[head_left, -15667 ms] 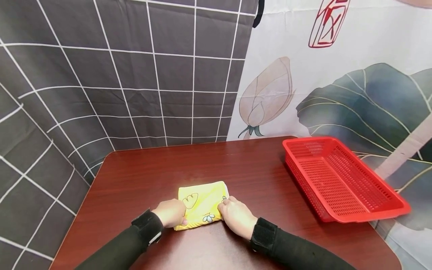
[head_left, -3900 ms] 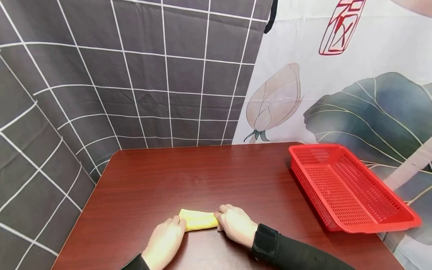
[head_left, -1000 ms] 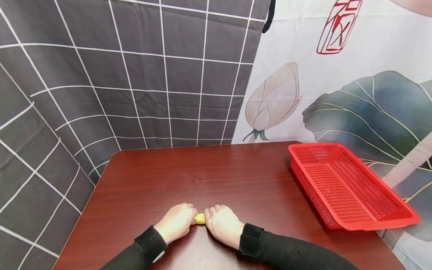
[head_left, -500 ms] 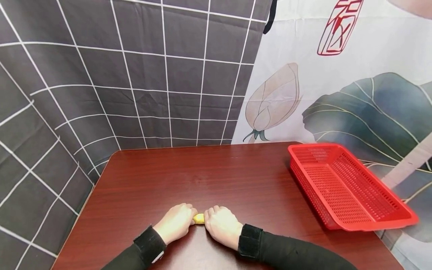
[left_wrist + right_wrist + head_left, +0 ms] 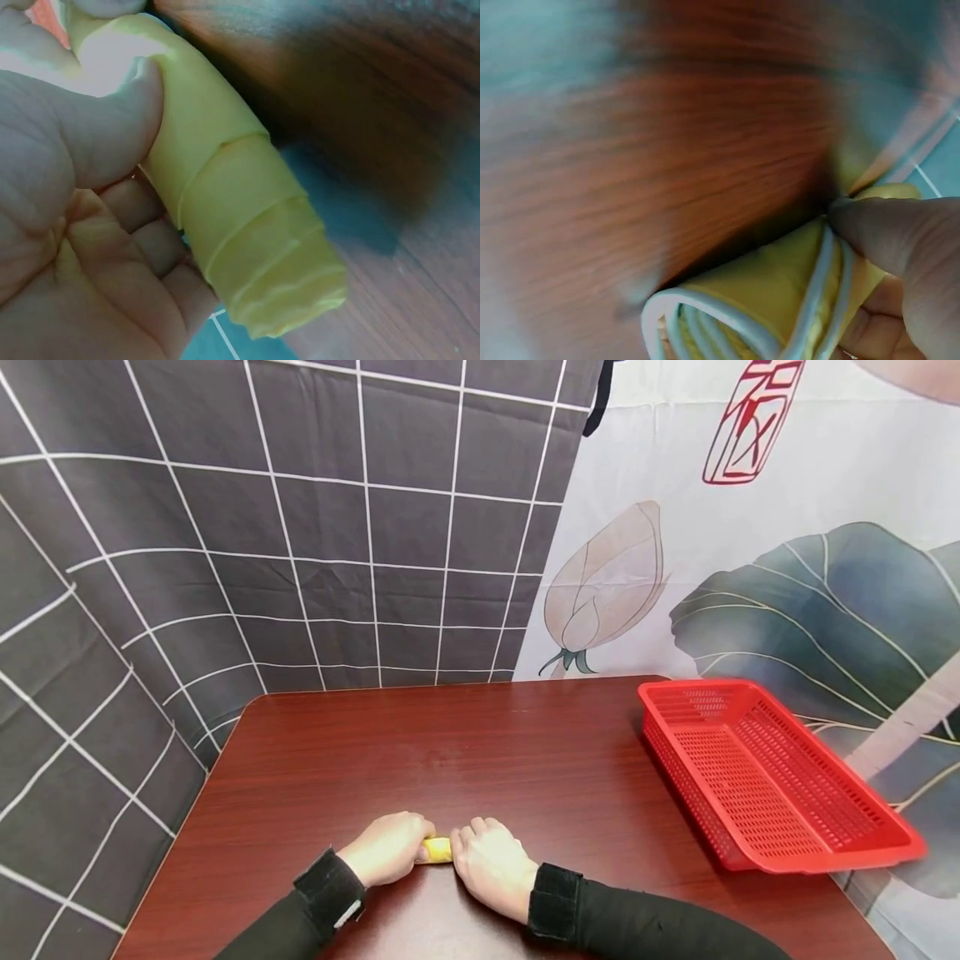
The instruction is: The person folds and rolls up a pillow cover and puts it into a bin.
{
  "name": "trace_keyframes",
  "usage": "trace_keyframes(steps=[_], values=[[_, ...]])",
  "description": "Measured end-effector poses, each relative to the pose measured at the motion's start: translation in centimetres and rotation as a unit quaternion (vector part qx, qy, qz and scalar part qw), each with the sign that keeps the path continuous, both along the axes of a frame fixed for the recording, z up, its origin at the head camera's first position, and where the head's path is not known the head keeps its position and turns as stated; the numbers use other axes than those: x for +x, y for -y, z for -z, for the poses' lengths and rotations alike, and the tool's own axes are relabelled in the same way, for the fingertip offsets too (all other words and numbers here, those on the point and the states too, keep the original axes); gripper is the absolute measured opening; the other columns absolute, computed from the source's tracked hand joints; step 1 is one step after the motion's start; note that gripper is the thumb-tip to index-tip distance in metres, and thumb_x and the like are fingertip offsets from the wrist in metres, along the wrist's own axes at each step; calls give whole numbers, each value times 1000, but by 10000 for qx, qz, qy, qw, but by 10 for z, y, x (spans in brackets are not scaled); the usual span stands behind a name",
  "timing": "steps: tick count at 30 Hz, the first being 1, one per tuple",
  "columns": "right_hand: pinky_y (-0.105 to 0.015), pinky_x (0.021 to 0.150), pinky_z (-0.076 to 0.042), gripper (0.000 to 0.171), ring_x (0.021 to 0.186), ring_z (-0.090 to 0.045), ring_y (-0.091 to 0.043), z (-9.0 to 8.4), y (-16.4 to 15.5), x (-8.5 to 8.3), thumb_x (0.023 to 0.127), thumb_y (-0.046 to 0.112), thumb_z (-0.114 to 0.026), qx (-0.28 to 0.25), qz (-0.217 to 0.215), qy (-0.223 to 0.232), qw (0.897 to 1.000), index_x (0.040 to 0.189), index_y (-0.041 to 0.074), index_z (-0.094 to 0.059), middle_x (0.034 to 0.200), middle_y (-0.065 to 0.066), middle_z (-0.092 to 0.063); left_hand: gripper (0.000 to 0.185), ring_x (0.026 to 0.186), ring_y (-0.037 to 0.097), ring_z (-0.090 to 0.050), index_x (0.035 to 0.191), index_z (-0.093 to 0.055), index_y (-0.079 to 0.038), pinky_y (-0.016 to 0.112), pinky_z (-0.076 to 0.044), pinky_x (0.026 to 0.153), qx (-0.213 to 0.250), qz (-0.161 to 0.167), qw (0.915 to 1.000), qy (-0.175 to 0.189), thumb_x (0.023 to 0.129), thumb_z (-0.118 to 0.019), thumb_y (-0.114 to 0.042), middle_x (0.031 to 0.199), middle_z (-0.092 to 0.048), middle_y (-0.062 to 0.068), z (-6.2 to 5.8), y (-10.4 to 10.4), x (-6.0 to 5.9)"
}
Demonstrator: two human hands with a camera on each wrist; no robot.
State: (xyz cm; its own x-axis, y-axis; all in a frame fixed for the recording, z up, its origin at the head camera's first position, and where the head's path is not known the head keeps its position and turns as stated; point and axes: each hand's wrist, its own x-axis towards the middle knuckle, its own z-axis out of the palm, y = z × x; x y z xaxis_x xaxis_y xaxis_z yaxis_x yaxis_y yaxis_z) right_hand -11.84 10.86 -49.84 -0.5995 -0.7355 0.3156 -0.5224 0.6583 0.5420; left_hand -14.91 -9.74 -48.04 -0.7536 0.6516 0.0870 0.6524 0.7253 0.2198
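A yellow cloth (image 5: 439,850), rolled into a tight tube, lies crosswise near the front of the table. Only a short middle stretch of it shows between the hands in the head view. My left hand (image 5: 386,847) grips its left part, thumb along the roll; the stepped, layered end of the cloth (image 5: 259,240) sticks out past the palm in the left wrist view. Around the right part my right hand (image 5: 491,867) holds on with thumb and fingers. There the right wrist view shows the rolled end, its layers edged with white piping (image 5: 705,311).
On the right of the brown table (image 5: 420,743) stands a red perforated plastic basket (image 5: 750,777). A dark gridded curtain (image 5: 300,527) hangs behind and to the left, and a white lotus-print cloth (image 5: 622,443) at the back right.
The yellow cloth was a flat folded rectangle showing printed pictures, then a wider bundle, and is now a narrow roll. My hands drew closer together; just now the left shifted slightly left.
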Motion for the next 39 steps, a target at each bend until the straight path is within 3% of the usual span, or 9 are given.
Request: trace_keyframes(steps=[4,8,14,21,24,29,33,39], values=[[-24,63,-43,13,69,-56,-12,-3,1,-3,88,28,-72,-156,15,217,9996,80,21,-65,73,10,-64,20,68,12,-56,80,-67,-18,34,-49,64,87,-158,9998,33,82,-85,-11,73,-62,-6,1,0,5],[-23,62,-46,19,68,-57,-11,-7,0,-7,84,32,-80,-500,29,607,9969,76,23,-65,72,11,-67,16,75,14,-60,86,-71,-17,36,-52,67,213,-329,9992,-25,83,-86,-16,80,-62,-6,2,2,14],[-24,65,-49,22,69,-60,-11,-13,-7,-10,77,33,-86,-1000,6,1308,9864,79,22,-66,73,11,-70,20,80,16,-62,93,-75,-15,36,-53,70,274,-624,9968,-428,80,-90,-21,85,-65,-5,1,10,27],[-24,70,-49,28,73,-61,-9,-15,-11,-10,81,39,-88,-928,-60,1856,9782,89,22,-68,79,11,-73,23,68,12,-57,83,-70,-16,33,-50,62,364,-689,9942,-745,75,-91,-15,75,-57,-6,4,13,35],[-24,72,-51,29,74,-61,-9,-18,-14,-11,82,42,-88,-940,-175,2271,9692,96,21,-74,83,10,-71,24,67,13,-58,81,-68,-17,33,-50,62,384,-675,9937,-809,75,-91,-14,74,-56,-7,6,13,36],[-25,66,-50,24,70,-54,-4,-22,-18,-15,88,36,-84,-1002,-364,3093,9450,103,20,-77,80,10,-61,23,71,16,-64,83,-70,-17,34,-53,64,420,-635,9935,-846,74,-91,-12,77,-61,-6,8,13,35],[-25,61,-47,19,66,-48,-2,-25,-19,-20,88,34,-84,-964,-437,3401,9344,95,20,-75,76,10,-57,23,74,16,-66,84,-71,-17,35,-55,66,404,-608,9930,-932,74,-91,-12,78,-62,-5,8,12,35],[-26,60,-46,18,62,-51,0,-24,-18,-21,85,29,-84,-1205,-491,3357,9329,78,23,-68,69,13,-62,24,75,15,-65,84,-71,-19,34,-55,67,416,-636,9906,-1140,73,-91,-14,78,-62,-7,12,12,36]])
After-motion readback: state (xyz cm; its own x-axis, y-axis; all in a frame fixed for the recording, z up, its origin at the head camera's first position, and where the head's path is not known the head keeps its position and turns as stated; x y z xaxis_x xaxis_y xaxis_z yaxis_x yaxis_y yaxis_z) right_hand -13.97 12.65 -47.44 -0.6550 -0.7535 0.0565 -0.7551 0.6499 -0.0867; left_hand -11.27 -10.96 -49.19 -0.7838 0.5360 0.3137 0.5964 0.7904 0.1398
